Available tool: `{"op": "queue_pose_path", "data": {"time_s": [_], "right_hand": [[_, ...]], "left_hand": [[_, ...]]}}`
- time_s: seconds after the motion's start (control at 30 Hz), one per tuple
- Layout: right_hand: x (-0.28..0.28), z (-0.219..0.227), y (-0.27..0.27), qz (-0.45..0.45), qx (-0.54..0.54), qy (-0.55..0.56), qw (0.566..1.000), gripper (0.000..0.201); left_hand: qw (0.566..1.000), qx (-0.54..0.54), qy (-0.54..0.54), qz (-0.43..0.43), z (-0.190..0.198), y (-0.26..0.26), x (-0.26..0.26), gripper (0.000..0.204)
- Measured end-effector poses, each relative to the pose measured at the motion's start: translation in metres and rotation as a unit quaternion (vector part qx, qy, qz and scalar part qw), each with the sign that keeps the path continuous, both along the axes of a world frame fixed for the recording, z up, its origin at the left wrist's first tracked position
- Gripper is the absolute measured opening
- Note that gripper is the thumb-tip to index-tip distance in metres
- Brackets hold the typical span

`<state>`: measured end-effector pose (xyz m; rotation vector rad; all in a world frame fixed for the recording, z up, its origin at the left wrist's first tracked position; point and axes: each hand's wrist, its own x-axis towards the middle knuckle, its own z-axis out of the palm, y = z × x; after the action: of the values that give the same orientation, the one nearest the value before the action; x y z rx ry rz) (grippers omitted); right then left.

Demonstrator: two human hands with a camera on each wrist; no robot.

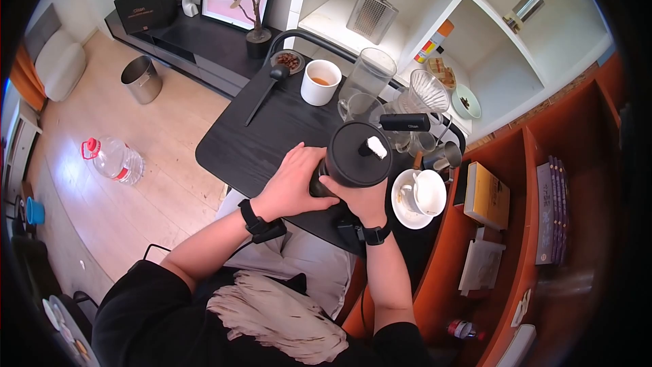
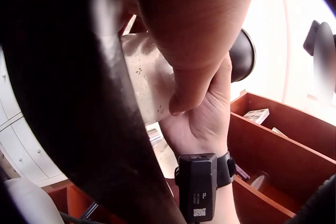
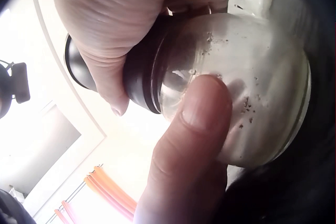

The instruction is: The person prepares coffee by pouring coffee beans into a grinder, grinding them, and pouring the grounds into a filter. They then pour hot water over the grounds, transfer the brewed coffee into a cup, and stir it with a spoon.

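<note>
On the black table (image 1: 231,153), both hands surround what looks like a coffee grinder (image 1: 353,156), with a round black top and a clear glass jar below. Brown specks cling inside the glass jar (image 3: 252,98). My left hand (image 1: 292,180) grips the jar low down, its thumb laid across the glass. Higher up, my right hand (image 1: 367,198) wraps the black collar (image 3: 144,71) just above the glass. Beside the right hand stands a white cup (image 1: 430,194) on a saucer (image 1: 401,216). A white mug (image 1: 321,90) with brown liquid stands beyond the left hand.
A black scoop (image 1: 277,73) and a dish of coffee beans (image 1: 291,61) lie at the table's far left. Glassware, including a tall glass (image 1: 372,71) and ribbed dripper (image 1: 428,93), crowds the back right. A wooden shelf (image 1: 441,278) borders the right. A water bottle (image 1: 115,161) stands on the floor.
</note>
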<state>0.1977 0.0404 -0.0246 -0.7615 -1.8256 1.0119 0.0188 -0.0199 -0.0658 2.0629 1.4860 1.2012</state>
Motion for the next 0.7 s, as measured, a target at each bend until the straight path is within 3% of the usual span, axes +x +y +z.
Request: {"op": "queue_pose_path", "data": {"time_s": [0.3, 0.4, 0.47, 0.7], "right_hand": [[0.012, -0.011, 0.004, 0.064, 0.016, -0.013, 0.998, 0.038], [0.003, -0.002, 0.001, 0.058, -0.028, 0.030, 0.997, 0.039], [0.002, -0.002, -0.001, -0.007, -0.021, 0.003, 1.000, 0.042], [0.018, -0.015, 0.004, -0.019, 0.030, 0.051, 0.998, 0.050]], "left_hand": [[1.000, 0.011, 0.012, 0.003, 0.001, 0.000, 0.000, 0.083], [1.000, 0.007, 0.009, 0.000, 0.003, -0.001, 0.000, 0.085], [1.000, 0.005, 0.011, 0.001, 0.003, 0.000, 0.000, 0.086], [1.000, -0.003, 0.010, -0.008, 0.009, -0.002, 0.002, 0.090]]}}
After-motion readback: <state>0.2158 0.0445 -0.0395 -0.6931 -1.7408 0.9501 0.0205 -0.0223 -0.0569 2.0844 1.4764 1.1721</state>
